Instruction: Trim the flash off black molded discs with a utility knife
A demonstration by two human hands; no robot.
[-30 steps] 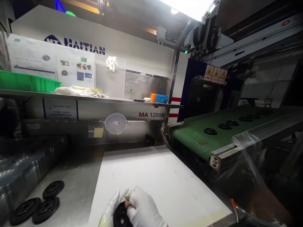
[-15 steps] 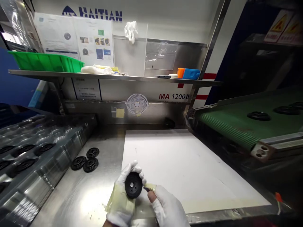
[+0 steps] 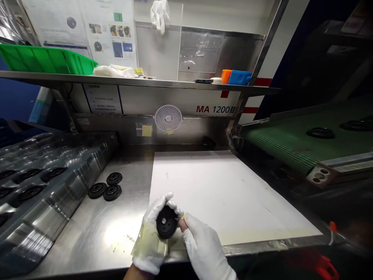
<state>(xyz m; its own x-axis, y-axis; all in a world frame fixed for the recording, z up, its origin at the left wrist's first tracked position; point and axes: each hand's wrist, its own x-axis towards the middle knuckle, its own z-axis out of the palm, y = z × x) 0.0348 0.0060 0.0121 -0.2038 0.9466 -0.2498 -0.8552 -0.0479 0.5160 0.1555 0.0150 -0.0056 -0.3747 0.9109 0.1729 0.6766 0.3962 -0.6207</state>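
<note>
Part: black moulded wheel (image 3: 166, 222), 1 centre hole | left hand (image 3: 150, 237) gloved, curled round it | right hand (image 3: 204, 245) gloved, pinching small metal blade (image 3: 177, 220) at rim | surface: white sheet (image 3: 221, 186) on steel bench (image 3: 99, 233) | room: green conveyor (image 3: 291, 144)

the disc (image 3: 166, 222) was matt black moulded plastic or rubber; i could not tell which. the gloves were white cloth, the left glove (image 3: 148, 249) wrapped in glossy, translucent yellowish film (image 3: 142, 245) and the right glove (image 3: 205, 249) bare and soft-looking. the worktop (image 3: 96, 237) was stainless steel with a bright, smooth sheen, the sheet (image 3: 221, 186) lying on it was smooth matt white paper or card, and the crate (image 3: 43, 58) on the shelf was glossy green plastic.
</note>
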